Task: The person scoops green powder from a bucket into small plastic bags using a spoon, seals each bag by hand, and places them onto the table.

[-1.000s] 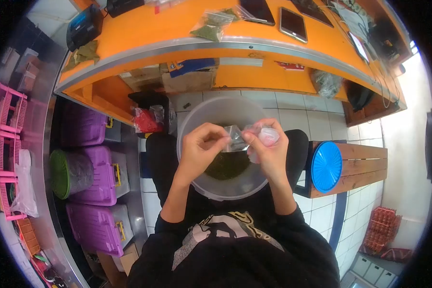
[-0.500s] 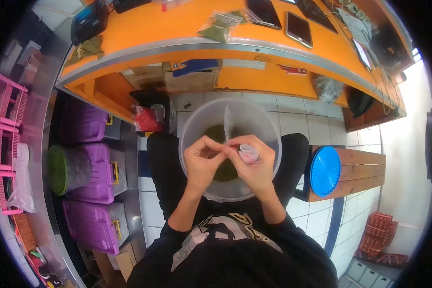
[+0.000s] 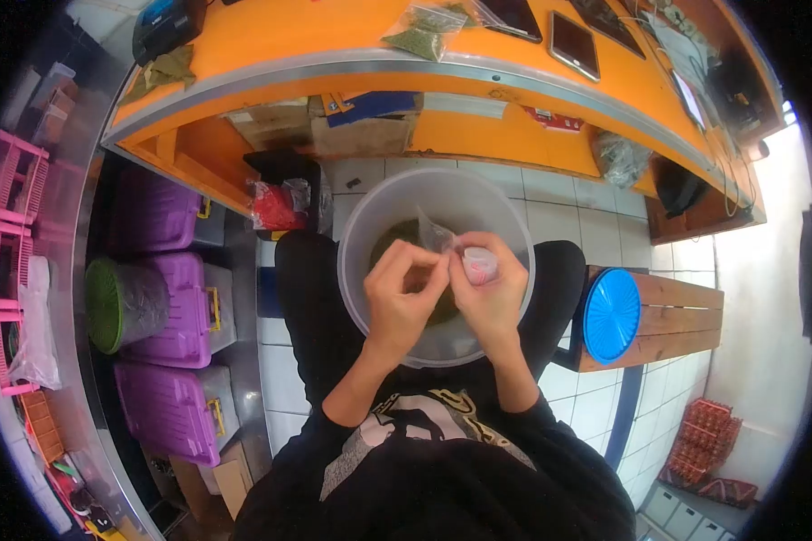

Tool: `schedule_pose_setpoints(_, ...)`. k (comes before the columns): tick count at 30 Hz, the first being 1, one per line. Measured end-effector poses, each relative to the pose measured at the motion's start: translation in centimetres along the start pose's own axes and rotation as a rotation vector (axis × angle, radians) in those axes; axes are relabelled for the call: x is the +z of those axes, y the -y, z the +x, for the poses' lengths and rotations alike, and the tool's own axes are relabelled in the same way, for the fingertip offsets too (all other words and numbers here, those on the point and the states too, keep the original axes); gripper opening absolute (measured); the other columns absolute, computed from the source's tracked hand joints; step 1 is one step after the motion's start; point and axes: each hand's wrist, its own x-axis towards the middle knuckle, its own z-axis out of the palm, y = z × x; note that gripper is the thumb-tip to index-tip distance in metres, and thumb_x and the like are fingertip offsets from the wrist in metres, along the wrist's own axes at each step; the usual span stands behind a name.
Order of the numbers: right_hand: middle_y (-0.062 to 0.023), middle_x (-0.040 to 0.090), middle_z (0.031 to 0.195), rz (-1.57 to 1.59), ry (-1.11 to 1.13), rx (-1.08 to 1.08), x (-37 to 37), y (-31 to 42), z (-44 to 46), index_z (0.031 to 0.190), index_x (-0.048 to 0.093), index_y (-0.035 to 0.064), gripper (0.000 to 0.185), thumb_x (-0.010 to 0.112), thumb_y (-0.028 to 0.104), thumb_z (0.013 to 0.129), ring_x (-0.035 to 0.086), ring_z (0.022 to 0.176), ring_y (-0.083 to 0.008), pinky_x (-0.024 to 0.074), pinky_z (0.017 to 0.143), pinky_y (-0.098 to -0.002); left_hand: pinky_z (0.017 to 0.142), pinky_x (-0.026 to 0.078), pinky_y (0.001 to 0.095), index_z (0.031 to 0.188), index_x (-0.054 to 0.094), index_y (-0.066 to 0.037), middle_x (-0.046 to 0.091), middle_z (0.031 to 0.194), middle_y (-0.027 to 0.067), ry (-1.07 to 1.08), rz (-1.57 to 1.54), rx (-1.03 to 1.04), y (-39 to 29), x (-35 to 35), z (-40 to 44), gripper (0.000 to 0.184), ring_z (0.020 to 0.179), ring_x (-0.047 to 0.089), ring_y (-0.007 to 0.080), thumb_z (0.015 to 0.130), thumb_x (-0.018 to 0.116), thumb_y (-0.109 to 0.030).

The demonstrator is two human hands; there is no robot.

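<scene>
Between my knees stands a large translucent tub (image 3: 361,194), with dark green crumbly material (image 3: 383,242) inside, partly hidden by my hands. Over it, both hands meet at a small clear plastic bag (image 3: 435,236) that points up and away from me. My left hand (image 3: 397,293) is closed in a pinch at the bag's near edge. My right hand (image 3: 489,293) pinches the same bag between thumb and forefinger. Its curled fingers also hold a whitish roll with pink marks (image 3: 480,265), perhaps rolled plastic bags.
An orange counter (image 3: 289,41) ahead carries a bag of green material (image 3: 419,34) and a phone (image 3: 574,45). To the right, a blue lid (image 3: 612,317) lies on a wooden bench (image 3: 681,317). Purple-lidded boxes (image 3: 167,307) and a green-lidded container (image 3: 108,307) stand left.
Both hands have moved slightly right. The bag, upright and narrow before, now tilts and shows more of its width. The view has shifted a little.
</scene>
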Motion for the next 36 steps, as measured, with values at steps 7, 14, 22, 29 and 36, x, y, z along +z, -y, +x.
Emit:
schedule_pose_setpoints(7,-0.0114,0.065,0.081,-0.086,0.015,-0.227,-0.6,0.6,0.2,0.085,0.064,0.0015,0.016,0.063,-0.007,0.071,0.066,0.075,-0.0253,0.0507,0.069,-0.0298,0.055,0.047,0.0214,0.107,0.055,-0.002,0.054,0.101,0.0076,-0.015,0.209,0.132,-0.6,-1.0,2.4,0.04,0.061,0.052,0.0093,0.07,0.054,0.012)
schedule_pose_setpoints(14,-0.0113,0.068,0.091,-0.047,0.284,-0.055,-2.2,0.0,2.9,0.091,0.072,0.0033,0.025,0.067,-0.004,0.068,0.068,0.08,-0.0243,0.0515,0.07,-0.0296,0.074,0.05,0.0315,0.134,0.046,-0.009,0.054,0.121,0.0113,0.656,0.096,0.07,-2.5,-3.2,4.4,0.071,0.083,0.056,0.0205,0.069,0.075,-0.004)
schedule_pose_setpoints(22,-0.0098,0.066,0.09,-0.108,0.558,-0.018,-1.5,-0.3,4.2,0.092,0.069,-0.0002,0.024,0.073,0.001,0.069,0.064,0.074,-0.0176,0.05,0.069,-0.0289,0.099,0.038,0.0428,0.134,0.044,-0.01,0.057,0.116,0.0121,0.535,0.576,0.5,-0.6,-3.8,4.9,0.078,0.111,0.051,0.031,0.064,0.078,-0.012)
schedule_pose_setpoints(29,-0.0155,0.062,0.089,-0.181,0.601,-0.29,0.6,0.5,5.6,0.093,0.067,-0.0005,0.023,0.071,0.002,0.071,0.062,0.078,-0.0325,0.05,0.071,-0.034,0.098,0.039,0.0449,0.126,0.047,-0.005,0.056,0.118,0.0125,0.398,0.63,0.62,1.2,-4.4,5.5,0.069,0.111,0.052,0.0335,0.065,0.077,-0.009)
schedule_pose_setpoints(36,-0.0198,0.062,0.083,0.184,0.25,-0.112,5.3,-0.3,7.4,0.085,0.068,0.0007,0.015,0.072,0.008,0.074,0.061,0.075,-0.0374,0.0505,0.07,-0.0373,0.09,0.044,0.0387,0.118,0.049,-0.005,0.057,0.109,0.0122,0.073,0.421,0.436,1.7,-8.3,6.9,0.048,0.102,0.055,0.028,0.078,0.073,-0.01)
